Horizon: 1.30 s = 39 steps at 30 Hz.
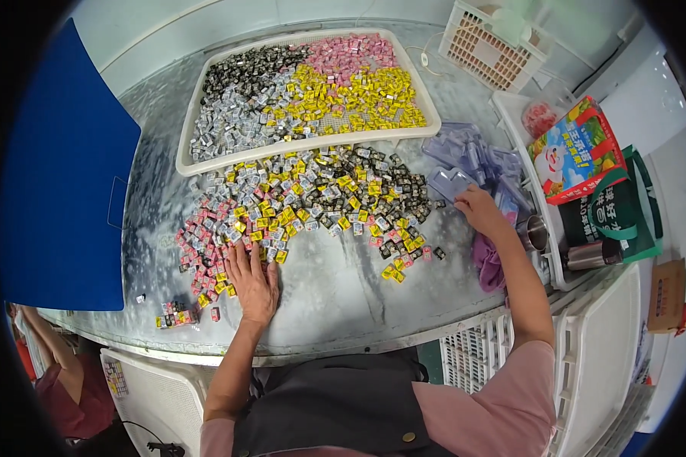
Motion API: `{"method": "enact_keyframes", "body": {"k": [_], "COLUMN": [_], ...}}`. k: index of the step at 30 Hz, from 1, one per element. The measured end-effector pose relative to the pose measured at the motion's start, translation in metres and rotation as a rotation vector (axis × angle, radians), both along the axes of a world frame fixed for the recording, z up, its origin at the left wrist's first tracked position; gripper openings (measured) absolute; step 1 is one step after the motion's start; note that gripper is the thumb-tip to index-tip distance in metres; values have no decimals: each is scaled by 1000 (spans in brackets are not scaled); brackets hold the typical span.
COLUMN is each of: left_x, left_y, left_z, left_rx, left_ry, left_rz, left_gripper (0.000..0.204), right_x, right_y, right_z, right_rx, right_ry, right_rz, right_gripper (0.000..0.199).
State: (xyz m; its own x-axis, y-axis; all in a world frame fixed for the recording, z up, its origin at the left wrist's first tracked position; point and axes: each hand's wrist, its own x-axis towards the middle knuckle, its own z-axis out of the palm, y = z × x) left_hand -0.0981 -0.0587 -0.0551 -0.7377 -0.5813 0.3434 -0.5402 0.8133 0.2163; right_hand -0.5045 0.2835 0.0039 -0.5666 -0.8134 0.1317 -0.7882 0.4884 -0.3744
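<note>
My left hand (253, 288) lies with its fingers stretched out at the near edge of a loose pile of small wrapped pieces (263, 217), pink, yellow, silver and black. Its fingertips touch pieces there. On the right, my right hand (479, 209) is closed, pinching the edge of a clear plastic tray (450, 183). More such clear trays (472, 148) lie heaped just behind it. A small block of pieces in a clear tray (177, 315) sits at the table's near left. What the pieces are inside their wrapping cannot be seen.
A large white tray (427, 122) of pieces sorted by colour stands at the back. A white basket (495, 47), a purple cloth (488, 263), a metal cup (536, 232) and a colourful box (579, 152) are on the right. A blue panel (68, 175) borders the left; another person (68, 381) is beyond.
</note>
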Motion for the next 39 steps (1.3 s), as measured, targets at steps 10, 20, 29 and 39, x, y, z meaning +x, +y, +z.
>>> {"method": "enact_keyframes", "body": {"k": [10, 20, 29, 39], "left_x": [-2, -2, 0, -2], "left_y": [-1, 2, 8, -1], "left_z": [-1, 6, 8, 4], "left_rx": [8, 43, 64, 24], "left_ry": [1, 7, -28, 16], "left_rz": [0, -8, 17, -3], "left_gripper": [57, 57, 55, 58], "right_x": [-10, -3, 9, -1], "right_y": [1, -1, -7, -19], "right_z": [7, -21, -27, -13], "right_rx": [-20, 147, -31, -251], "right_ry": [-60, 379, 364, 86], "right_rz": [51, -85, -201, -278], "right_gripper": [17, 17, 7, 30]}}
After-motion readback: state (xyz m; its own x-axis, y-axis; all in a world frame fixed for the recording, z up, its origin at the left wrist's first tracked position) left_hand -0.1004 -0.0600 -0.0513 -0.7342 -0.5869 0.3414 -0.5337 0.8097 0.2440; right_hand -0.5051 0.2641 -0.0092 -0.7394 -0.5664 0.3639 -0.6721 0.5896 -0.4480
